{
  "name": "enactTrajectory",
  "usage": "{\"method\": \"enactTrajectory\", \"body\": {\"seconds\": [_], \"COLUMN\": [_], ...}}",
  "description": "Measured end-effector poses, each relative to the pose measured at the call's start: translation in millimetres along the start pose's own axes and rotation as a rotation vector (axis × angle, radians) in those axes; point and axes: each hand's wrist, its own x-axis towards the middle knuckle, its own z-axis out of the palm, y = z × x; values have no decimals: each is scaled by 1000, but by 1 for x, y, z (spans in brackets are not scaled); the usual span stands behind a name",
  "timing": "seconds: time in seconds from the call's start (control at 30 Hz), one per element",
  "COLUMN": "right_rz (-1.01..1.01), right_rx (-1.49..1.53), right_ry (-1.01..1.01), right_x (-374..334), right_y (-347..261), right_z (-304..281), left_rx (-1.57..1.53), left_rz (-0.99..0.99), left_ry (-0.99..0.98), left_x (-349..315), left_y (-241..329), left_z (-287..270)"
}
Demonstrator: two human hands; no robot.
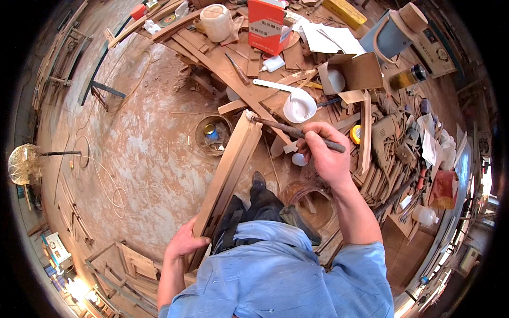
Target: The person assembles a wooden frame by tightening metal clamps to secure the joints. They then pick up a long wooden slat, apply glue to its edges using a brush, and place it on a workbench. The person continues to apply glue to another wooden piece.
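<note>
A long wooden beam (227,170) with a groove along its side slants across the middle, one end close to me. My left hand (186,241) is closed around that near end. In my right hand (324,151) is a dark stick (283,127), gripped between thumb and fingers. The stick's tip touches the beam's far end, where a white, pasty smear (249,114) shows. Just beyond, on the cluttered bench, sits a white ladle (300,106) with white paste inside. Whether the stick ends in bristles cannot be made out.
Wood strips (212,62), a red box (266,26), an open cardboard box (362,72) and a blue-grey jug (386,36) crowd the bench. Tools and scraps (389,132) pile up at right. A round bin (213,135) stands on the floor left of the beam.
</note>
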Motion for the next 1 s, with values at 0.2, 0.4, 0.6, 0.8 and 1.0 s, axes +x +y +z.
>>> {"method": "enactTrajectory", "body": {"seconds": [0.2,0.4,0.6,0.8,1.0], "right_rz": [-23,-30,-29,-96,48], "right_rx": [-20,-8,-56,-266,118], "right_ry": [-32,-7,24,-31,60], "right_x": [-10,-15,-3,10,5], "right_y": [8,5,-1,3,10], "right_z": [-1,-3,-5,0,-16], "left_rx": [66,51,38,171,142], "left_rz": [-45,-96,-71,-35,-153], "left_ry": [15,19,32,147,36], "left_x": [-1,-2,-3,-7,-13], "left_y": [9,20,20,38,36], "left_z": [1,4,5,17,5]}}
